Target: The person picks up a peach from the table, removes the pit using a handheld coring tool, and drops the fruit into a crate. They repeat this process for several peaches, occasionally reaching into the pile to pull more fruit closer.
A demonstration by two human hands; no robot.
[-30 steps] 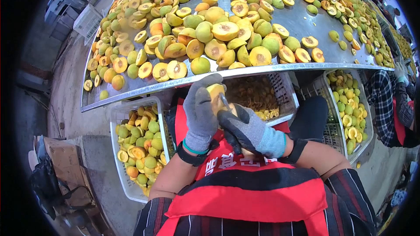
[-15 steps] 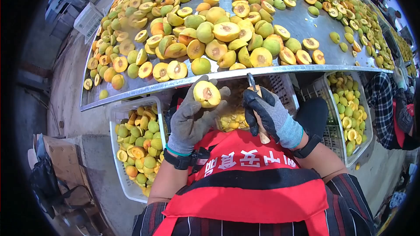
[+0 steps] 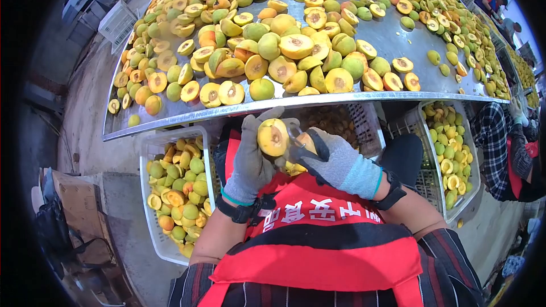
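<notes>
My left hand, in a grey glove, is closed around a halved yellow peach with its cut face and brown centre turned up. In my gloved right hand is a pitting tool with a wooden handle and a curved metal end. That metal end is at the right edge of the peach half; whether it cuts into the flesh I cannot tell. Both hands are over my red apron, just below the front edge of the metal table.
Many peach halves lie heaped on the table. A white crate of peach halves stands at my left, another crate at my right. Beneath my hands is a crate with brown bits. A co-worker in a checked sleeve is at far right.
My right hand has moved left and brought the tool's metal end from upright to the peach half. My left hand has lowered slightly, still holding the peach half.
</notes>
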